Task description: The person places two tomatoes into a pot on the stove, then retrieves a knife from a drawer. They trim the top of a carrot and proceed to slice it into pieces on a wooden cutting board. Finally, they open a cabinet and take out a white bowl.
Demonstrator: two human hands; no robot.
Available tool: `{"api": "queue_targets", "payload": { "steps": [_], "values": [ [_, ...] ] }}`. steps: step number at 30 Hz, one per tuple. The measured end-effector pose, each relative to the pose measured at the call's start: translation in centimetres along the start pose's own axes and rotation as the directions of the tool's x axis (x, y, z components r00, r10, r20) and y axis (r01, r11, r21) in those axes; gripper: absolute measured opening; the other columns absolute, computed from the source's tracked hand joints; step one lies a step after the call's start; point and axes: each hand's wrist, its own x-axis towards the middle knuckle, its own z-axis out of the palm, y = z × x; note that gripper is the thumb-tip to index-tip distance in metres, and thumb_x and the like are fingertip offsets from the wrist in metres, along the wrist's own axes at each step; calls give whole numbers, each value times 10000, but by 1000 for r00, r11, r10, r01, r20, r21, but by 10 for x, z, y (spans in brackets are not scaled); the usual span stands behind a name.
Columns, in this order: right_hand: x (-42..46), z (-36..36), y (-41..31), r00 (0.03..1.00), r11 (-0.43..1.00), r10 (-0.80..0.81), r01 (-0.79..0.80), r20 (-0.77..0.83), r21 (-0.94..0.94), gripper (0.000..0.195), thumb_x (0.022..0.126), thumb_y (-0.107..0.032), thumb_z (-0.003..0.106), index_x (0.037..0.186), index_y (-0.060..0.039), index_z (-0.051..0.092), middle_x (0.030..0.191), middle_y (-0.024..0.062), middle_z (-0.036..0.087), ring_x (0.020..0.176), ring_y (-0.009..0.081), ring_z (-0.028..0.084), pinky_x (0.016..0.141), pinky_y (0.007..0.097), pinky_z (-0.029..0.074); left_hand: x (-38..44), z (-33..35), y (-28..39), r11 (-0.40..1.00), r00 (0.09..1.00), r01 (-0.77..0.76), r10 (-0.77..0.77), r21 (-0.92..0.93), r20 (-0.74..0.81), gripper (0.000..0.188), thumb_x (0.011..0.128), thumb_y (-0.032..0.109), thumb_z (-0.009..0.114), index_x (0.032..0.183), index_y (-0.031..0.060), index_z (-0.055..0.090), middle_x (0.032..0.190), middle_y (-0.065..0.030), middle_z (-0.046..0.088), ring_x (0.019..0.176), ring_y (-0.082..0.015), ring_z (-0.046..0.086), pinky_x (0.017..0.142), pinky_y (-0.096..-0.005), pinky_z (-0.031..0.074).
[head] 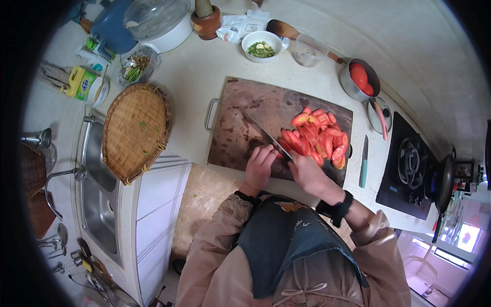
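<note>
My right hand (305,170) grips the handle of a kitchen knife (266,132), whose long blade points up and left across the wooden cutting board (239,96). Close to the blade's left side, the curled fingers of my left hand (261,163) press on a piece of carrot (277,152), mostly hidden by the fingers and the knife. Right of the blade lies a heap of red-orange carrot slices (316,134), some with yellow centres. Wet dark patches mark the board's left half, and a metal handle (209,115) sticks out from that side.
A small green-handled knife (363,165) lies between the board and the gas stove (406,169). Behind stand a white bowl of chopped greens (261,50), a plastic container (307,51) and a saucepan of tomatoes (351,88). A wicker basket (134,130) overhangs the sink (99,218) at left.
</note>
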Motion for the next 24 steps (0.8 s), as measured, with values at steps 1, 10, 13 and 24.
{"api": "queue_targets", "payload": {
  "steps": [1, 10, 13, 24],
  "values": [
    [1, 2, 2, 1000, 1000, 0, 0, -11, 16, 154, 924, -34, 570, 1054, 47, 557, 745, 310, 618, 763, 503, 628, 672, 560, 495, -2, 1, -2, 1000, 1000, 0, 0, 6, 0, 303, 788, 23, 593, 1080, -10, 667, 1142, -157, 636, 1010, -348, 612, 868, -405, 538],
    [-17, -16, 1, 994, 995, -51, 59, -96, 75, 212, 936, -59, 583, 1111, 62, 571, 789, 327, 617, 821, 503, 628, 710, 533, 500, 6, -1, 3, 999, 993, 32, -30, 10, -114, 143, 803, 6, 663, 942, 31, 687, 1020, -125, 649, 919, -314, 636, 783, -383, 544],
    [-19, -19, -15, 999, 998, -45, 46, -27, 31, 190, 931, -49, 580, 1085, 60, 561, 774, 321, 617, 807, 505, 627, 704, 542, 495, 4, 2, 1, 999, 993, 36, -35, 11, -113, 127, 817, 14, 668, 941, 32, 687, 1018, -121, 650, 920, -308, 636, 783, -381, 544],
    [5, 9, 4, 1000, 997, 16, -14, -25, 71, 163, 924, -53, 586, 1043, 54, 556, 783, 313, 623, 806, 499, 630, 707, 558, 498, 3, 0, 1, 998, 990, 68, -69, -9, -122, 146, 806, 14, 675, 951, 28, 688, 1017, -119, 658, 923, -308, 642, 796, -384, 553]
  ]
}}
